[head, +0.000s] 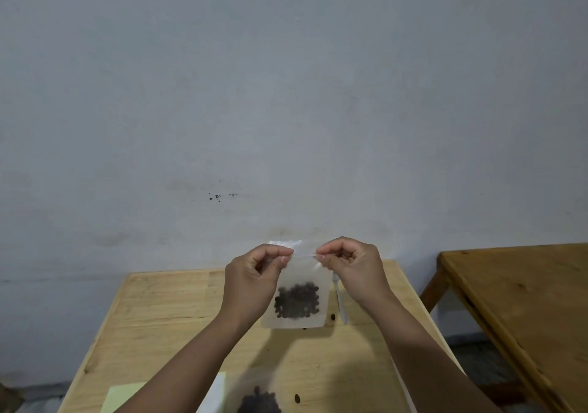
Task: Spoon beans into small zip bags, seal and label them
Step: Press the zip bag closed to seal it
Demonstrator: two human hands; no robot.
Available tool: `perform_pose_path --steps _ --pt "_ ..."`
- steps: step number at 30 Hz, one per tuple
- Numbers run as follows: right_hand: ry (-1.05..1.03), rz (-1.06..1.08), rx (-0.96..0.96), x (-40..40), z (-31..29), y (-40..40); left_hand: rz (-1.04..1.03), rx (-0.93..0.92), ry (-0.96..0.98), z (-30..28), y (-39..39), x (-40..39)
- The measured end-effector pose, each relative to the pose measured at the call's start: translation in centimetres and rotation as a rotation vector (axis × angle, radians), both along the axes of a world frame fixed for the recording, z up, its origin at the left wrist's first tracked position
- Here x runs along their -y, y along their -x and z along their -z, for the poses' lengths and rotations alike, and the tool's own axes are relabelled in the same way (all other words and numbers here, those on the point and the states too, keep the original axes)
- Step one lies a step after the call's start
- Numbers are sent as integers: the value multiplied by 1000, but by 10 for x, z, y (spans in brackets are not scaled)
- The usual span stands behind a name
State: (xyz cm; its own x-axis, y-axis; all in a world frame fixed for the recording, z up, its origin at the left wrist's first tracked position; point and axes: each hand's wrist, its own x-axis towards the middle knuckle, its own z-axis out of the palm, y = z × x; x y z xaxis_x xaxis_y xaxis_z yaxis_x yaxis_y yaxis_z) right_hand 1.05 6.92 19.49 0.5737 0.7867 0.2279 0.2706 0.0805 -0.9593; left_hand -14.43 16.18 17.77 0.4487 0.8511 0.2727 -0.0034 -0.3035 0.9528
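You hold a small zip bag [297,288] up in front of you, above the far half of the light wooden counter [152,311]. Your left hand [251,277] pinches the top strip of that bag between thumb and forefinger at its left end, and your right hand [351,268] pinches the same strip at its right end, the other fingers of both hands curled in. Whether the zip is pressed closed along its length you cannot tell; the clear plastic almost vanishes against the grey wall [286,94]. Dark beans [296,300] sit bunched in the lower part of the bag. Just right of the bag a loose bean [333,317] lies on the counter, and beside it a pale plastic thing, half hidden by your right wrist, is hard to make out. Below the bag, at the frame's bottom edge, a second bag with beans [258,401] is cut off, another stray bean [297,398] to its right and a yellow sticky note [119,396] to its left. Right of the bag stands a darker wooden table [525,285], well apart
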Motion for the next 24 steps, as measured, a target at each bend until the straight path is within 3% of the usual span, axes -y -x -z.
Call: perform_pose_path --steps 6,13,18,24 --pt "61 -108 -27 -5 4 -3 -4 -14 18 0 -5 2" --pt "100 -59 -2 -14 12 7 12 -30 65 6 -5 4" --pt "139 -53 -103 -20 22 21 -34 -49 87 14 2 -4" --pt "234 -146 -144 -11 54 40 -133 -99 276 37 24 -24"
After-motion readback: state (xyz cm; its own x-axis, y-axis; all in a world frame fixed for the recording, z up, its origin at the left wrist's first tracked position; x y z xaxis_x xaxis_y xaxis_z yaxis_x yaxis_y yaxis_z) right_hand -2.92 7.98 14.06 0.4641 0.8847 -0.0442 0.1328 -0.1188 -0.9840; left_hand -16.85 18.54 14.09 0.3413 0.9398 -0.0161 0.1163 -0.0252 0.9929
